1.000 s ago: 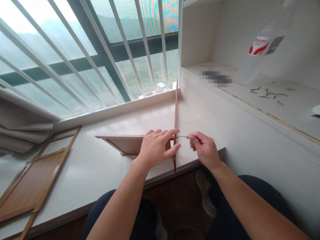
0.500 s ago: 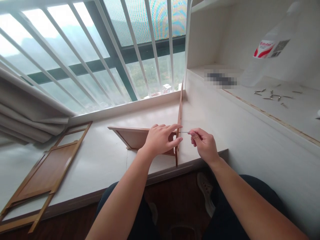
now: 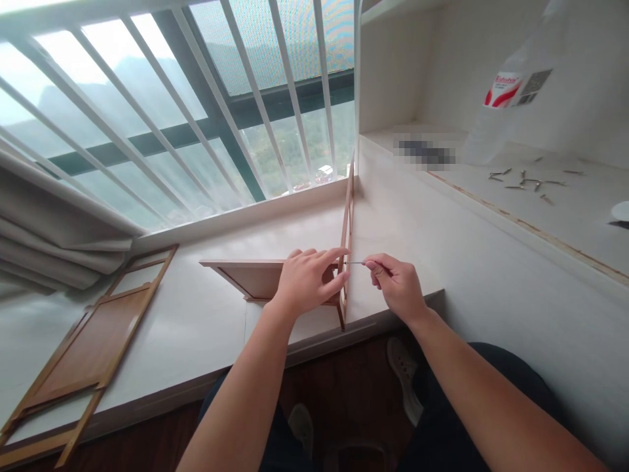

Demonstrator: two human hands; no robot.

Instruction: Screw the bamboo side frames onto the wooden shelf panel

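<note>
A brown wooden panel [image 3: 250, 282] stands on the white ledge, its right end against an upright wooden frame [image 3: 343, 308]. My left hand [image 3: 310, 278] is closed over the panel's top near that joint, with thumb and forefinger reaching to the frame on either side of the metal tip. My right hand [image 3: 394, 283] pinches a thin metal rod-like tool [image 3: 356, 263], held level. The tool's tip meets the frame between my left thumb and forefinger. Its rear end is hidden in my right fingers, so its kind is unclear.
Another wooden frame with a panel [image 3: 93, 341] lies on the ledge [image 3: 196, 334] at left. On the right shelf are several loose screws [image 3: 537, 185], a clear bottle [image 3: 501, 111] and a blurred dark item [image 3: 425, 152]. A barred window [image 3: 236, 144] and curtain [image 3: 63, 223] are behind.
The view has shifted slightly. The upright frame leans a little differently, showing more of its side rails. Both hands keep their holds, and the tool's tip remains at the frame.
</note>
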